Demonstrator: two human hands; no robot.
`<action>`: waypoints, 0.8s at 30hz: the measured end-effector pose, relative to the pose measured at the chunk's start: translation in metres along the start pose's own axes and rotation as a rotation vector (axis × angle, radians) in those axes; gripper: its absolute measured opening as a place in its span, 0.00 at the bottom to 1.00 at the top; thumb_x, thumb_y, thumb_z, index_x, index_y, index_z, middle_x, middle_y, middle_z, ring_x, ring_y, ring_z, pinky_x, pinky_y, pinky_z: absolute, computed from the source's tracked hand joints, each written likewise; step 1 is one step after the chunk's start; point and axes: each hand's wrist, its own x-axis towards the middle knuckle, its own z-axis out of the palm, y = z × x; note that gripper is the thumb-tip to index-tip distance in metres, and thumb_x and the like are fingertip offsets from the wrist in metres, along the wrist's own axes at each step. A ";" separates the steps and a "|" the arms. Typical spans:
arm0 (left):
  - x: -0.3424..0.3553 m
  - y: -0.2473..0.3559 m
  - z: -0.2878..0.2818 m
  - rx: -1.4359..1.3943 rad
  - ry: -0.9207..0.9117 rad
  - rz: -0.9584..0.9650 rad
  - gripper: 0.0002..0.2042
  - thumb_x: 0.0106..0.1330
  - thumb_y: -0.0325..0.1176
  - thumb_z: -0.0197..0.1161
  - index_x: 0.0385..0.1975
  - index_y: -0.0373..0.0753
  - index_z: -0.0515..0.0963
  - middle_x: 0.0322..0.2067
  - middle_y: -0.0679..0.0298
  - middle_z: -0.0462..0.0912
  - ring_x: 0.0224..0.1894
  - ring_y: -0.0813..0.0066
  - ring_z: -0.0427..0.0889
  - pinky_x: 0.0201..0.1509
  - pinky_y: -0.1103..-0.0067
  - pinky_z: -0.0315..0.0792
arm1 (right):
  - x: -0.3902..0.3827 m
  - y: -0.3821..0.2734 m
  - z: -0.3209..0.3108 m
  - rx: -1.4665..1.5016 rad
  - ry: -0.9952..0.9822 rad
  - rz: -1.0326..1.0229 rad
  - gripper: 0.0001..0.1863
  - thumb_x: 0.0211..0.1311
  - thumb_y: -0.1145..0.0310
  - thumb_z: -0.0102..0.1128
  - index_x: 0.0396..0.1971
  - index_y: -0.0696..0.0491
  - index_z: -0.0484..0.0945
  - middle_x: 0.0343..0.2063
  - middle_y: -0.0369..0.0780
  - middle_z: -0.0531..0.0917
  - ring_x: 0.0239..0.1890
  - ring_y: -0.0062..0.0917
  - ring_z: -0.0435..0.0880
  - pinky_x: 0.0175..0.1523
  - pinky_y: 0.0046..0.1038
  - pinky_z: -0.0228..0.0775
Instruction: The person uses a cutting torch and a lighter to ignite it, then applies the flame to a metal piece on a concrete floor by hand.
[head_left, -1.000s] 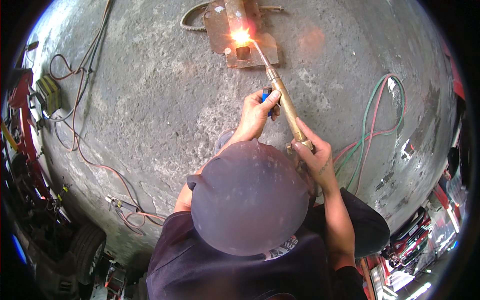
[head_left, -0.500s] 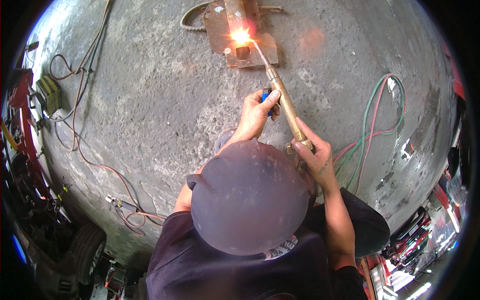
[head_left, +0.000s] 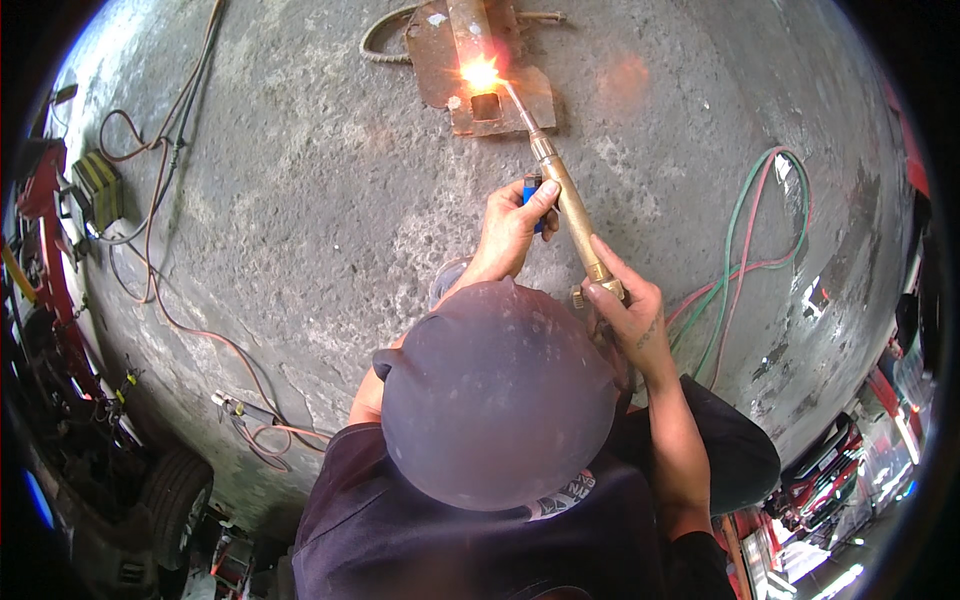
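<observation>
Brass torch (head_left: pixel 572 212) slants over the concrete floor (head_left: pixel 330 200), its thin tip right at a bright orange-white glow (head_left: pixel 481 73) on the rusty tube (head_left: pixel 468 25). Right hand (head_left: pixel 632 308) is closed about the torch's rear end, near the knob (head_left: pixel 578 297); forefinger lies along the barrel, thumb bent against it. Left hand (head_left: pixel 510 225) has fingers curled round a blue lighter (head_left: pixel 532 200), its thumb against the torch's side; whether that hand bears any weight of the torch, cannot tell. Rusty plate (head_left: pixel 428 72) lies beneath the tube; square hole (head_left: pixel 486 107) just below the glow. Dark cap (head_left: pixel 500 400) covers the person's head. Right side: green and red hoses (head_left: pixel 740 240) loop on the floor. Left side: yellow-striped box (head_left: pixel 98 190) beside cables (head_left: pixel 150 215).
</observation>
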 end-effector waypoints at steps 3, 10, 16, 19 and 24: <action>0.000 -0.001 0.000 -0.025 0.004 0.004 0.14 0.73 0.41 0.66 0.32 0.37 0.79 0.22 0.66 0.79 0.23 0.79 0.76 0.26 0.80 0.68 | 0.000 -0.001 0.000 -0.005 -0.002 0.006 0.30 0.68 0.72 0.62 0.71 0.51 0.71 0.30 0.30 0.80 0.27 0.11 0.75 0.33 0.18 0.70; -0.001 0.002 0.002 -0.017 0.005 0.005 0.13 0.73 0.41 0.66 0.33 0.36 0.79 0.22 0.66 0.80 0.23 0.80 0.76 0.26 0.80 0.69 | 0.001 0.002 0.000 -0.016 0.002 -0.008 0.30 0.68 0.72 0.62 0.71 0.52 0.71 0.30 0.29 0.80 0.27 0.11 0.75 0.33 0.18 0.69; -0.001 0.001 0.002 -0.027 0.009 0.002 0.13 0.73 0.41 0.66 0.33 0.36 0.79 0.22 0.66 0.80 0.23 0.80 0.76 0.26 0.80 0.69 | 0.000 -0.001 0.001 0.006 0.001 0.003 0.31 0.67 0.72 0.63 0.70 0.52 0.71 0.31 0.29 0.80 0.28 0.10 0.74 0.34 0.18 0.69; 0.000 0.001 0.002 -0.022 0.012 0.005 0.13 0.73 0.40 0.66 0.33 0.36 0.79 0.22 0.67 0.79 0.23 0.80 0.76 0.26 0.80 0.69 | 0.000 -0.004 0.003 0.007 0.016 0.030 0.32 0.65 0.74 0.65 0.70 0.51 0.72 0.33 0.29 0.80 0.29 0.11 0.75 0.35 0.17 0.70; -0.001 0.002 0.001 -0.019 -0.006 0.008 0.12 0.73 0.40 0.66 0.34 0.37 0.79 0.22 0.67 0.79 0.23 0.80 0.76 0.27 0.80 0.69 | 0.000 0.000 0.003 -0.033 0.025 -0.001 0.35 0.61 0.78 0.68 0.70 0.51 0.71 0.37 0.31 0.81 0.37 0.13 0.78 0.43 0.18 0.72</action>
